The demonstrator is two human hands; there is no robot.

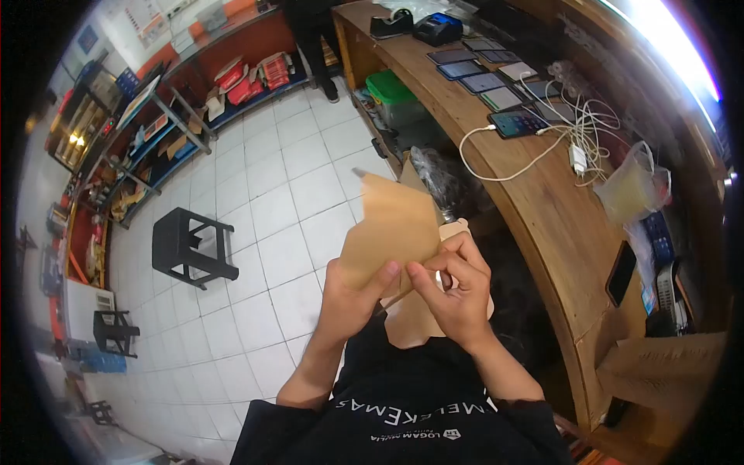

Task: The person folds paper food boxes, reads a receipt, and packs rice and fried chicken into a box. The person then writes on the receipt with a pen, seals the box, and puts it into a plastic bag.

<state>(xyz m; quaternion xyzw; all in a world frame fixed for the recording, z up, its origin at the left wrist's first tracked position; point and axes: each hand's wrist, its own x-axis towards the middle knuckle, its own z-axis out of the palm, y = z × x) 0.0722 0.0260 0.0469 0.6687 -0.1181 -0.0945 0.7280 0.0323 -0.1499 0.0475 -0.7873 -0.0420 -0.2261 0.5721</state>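
Observation:
My left hand (353, 298) grips the lower left part of a brown paper or card piece (391, 225), its thumb lying across the front. At the lower right edge of that piece, my right hand (457, 291) pinches with thumb and index finger. Below and behind the right hand is another tan piece (411, 319) with a notched outline, close to my black shirt. Whether the two pieces are joined is hidden by the fingers.
On the curved wooden counter (535, 209) to the right lie several phones (518, 122), tangled white cables (577, 128) and a plastic bag (635, 186). A black stool (190, 248) stands on the tiled floor at left. A person (314, 46) stands at the top.

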